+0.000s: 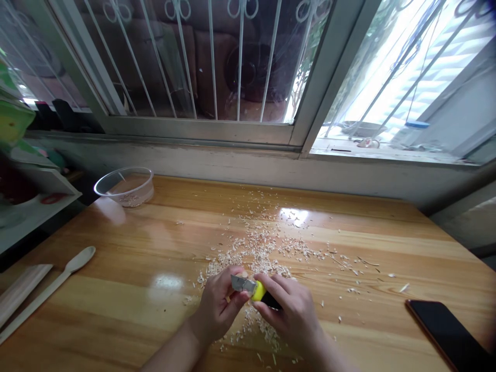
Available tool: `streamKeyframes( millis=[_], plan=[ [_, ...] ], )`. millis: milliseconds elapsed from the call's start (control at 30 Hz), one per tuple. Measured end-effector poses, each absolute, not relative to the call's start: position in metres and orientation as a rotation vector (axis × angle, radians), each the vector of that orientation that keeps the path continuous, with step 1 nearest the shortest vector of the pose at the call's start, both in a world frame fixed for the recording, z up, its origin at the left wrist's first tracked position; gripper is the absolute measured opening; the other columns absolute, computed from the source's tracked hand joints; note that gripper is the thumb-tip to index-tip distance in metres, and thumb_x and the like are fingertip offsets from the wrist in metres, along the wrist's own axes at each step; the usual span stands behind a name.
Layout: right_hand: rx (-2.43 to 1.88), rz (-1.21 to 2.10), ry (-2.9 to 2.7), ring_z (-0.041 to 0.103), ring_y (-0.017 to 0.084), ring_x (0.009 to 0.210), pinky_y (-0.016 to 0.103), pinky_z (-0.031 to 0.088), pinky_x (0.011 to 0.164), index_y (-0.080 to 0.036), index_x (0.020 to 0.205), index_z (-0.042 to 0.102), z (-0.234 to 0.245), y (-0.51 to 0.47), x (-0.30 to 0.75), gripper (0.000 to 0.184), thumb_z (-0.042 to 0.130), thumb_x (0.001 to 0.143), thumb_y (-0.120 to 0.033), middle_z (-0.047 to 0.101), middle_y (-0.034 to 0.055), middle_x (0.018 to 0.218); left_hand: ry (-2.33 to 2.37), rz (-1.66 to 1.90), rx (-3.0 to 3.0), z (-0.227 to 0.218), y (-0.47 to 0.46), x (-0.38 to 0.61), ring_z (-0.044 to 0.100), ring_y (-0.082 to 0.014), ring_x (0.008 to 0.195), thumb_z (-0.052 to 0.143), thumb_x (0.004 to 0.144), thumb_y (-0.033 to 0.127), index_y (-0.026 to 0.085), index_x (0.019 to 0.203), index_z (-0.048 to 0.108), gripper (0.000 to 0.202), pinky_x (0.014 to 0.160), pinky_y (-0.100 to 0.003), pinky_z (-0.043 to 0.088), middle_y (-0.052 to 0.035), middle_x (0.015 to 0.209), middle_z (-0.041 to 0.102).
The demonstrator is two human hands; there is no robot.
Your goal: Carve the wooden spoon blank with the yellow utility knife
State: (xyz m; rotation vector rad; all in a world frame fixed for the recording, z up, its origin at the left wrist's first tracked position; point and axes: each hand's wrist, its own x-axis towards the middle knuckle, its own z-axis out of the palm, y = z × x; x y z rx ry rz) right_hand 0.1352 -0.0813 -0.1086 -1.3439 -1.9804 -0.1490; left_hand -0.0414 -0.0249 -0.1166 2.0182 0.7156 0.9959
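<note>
Both hands meet low over the wooden table (349, 243), above a scatter of pale wood shavings (263, 248). My right hand (290, 312) grips a knife (251, 288) with a yellow and black handle, its short metal blade pointing left. My left hand (220, 305) is closed, with thumb and fingers pinched against the blade's tip; a small pale piece seems to sit in those fingers, mostly hidden.
A wooden spoon (50, 287) lies at the left beside a flat wooden strip (19, 292). A clear plastic bowl (126, 187) stands at the far left near the window sill. A dark phone (449, 336) lies at the right front edge. Barred windows run behind.
</note>
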Motion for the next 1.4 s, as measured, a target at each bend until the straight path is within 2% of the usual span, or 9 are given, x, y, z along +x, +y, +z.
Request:
streamKeyframes(
  millis=[200,267,467,633,933,1233,1400],
  plan=[
    [-1.336,-0.157,-1.937,0.059,0.014,0.056,0.024,0.042,0.051,-0.014,0.101,0.061,-0.105,-0.080,0.135,0.039,0.041,0.093,-0.047,0.065,0.0066,0.072,0.725,1.115,2.089,-0.110,-0.026,-0.039,0.053,-0.0131,0.054,0.045,0.090,0.036,0.018,0.076,0.056,0.025,0.053,-0.022,0.039,-0.0008,0.062,0.058],
    [-1.334,-0.158,-1.935,0.059,0.014,0.057,0.024,0.042,0.052,-0.013,0.101,0.061,-0.105,-0.080,0.136,0.039,0.041,0.093,-0.046,0.065,0.0066,0.072,0.754,1.095,2.082,-0.110,-0.027,-0.039,0.055,-0.0139,0.056,0.045,0.090,0.036,0.018,0.078,0.056,0.025,0.054,-0.022,0.040,-0.0014,0.064,0.059],
    [-1.340,-0.144,-1.959,0.057,0.014,0.055,0.024,0.040,0.050,-0.014,0.102,0.062,-0.107,-0.081,0.136,0.039,0.042,0.092,-0.047,0.064,0.0056,0.070,0.717,1.040,2.031,-0.117,-0.026,-0.041,0.060,-0.0178,0.070,0.044,0.090,0.039,0.018,0.102,0.052,0.026,0.062,-0.027,0.046,-0.0061,0.082,0.062],
    [-1.344,-0.148,-1.952,0.058,0.014,0.056,0.024,0.041,0.050,-0.014,0.102,0.063,-0.107,-0.081,0.135,0.041,0.042,0.092,-0.048,0.065,0.0059,0.071,0.699,1.052,2.092,-0.120,-0.026,-0.042,0.061,-0.0186,0.074,0.043,0.091,0.035,0.020,0.108,0.049,0.024,0.067,-0.029,0.047,-0.0068,0.089,0.064],
    [-1.344,-0.133,-1.959,0.057,0.014,0.055,0.023,0.040,0.050,-0.014,0.101,0.063,-0.108,-0.080,0.136,0.041,0.042,0.092,-0.048,0.064,0.0055,0.070,0.739,1.096,2.107,-0.116,-0.024,-0.040,0.054,-0.0156,0.059,0.044,0.090,0.039,0.018,0.092,0.054,0.024,0.055,-0.025,0.042,-0.0031,0.069,0.058],
    [-1.350,-0.182,-1.957,0.058,0.014,0.057,0.024,0.042,0.052,-0.013,0.102,0.064,-0.107,-0.081,0.137,0.042,0.042,0.092,-0.048,0.064,0.0063,0.071,0.735,1.185,2.106,-0.115,-0.026,-0.038,0.055,-0.0144,0.056,0.046,0.090,0.037,0.018,0.094,0.055,0.021,0.053,-0.023,0.041,-0.0021,0.068,0.060],
    [-1.348,-0.218,-1.948,0.058,0.014,0.057,0.023,0.043,0.053,-0.012,0.100,0.064,-0.105,-0.081,0.136,0.042,0.043,0.092,-0.047,0.064,0.0067,0.070,0.760,1.159,2.082,-0.117,-0.025,-0.037,0.053,-0.0139,0.054,0.045,0.090,0.038,0.018,0.090,0.056,0.023,0.053,-0.022,0.040,-0.0014,0.066,0.057]
  ],
)
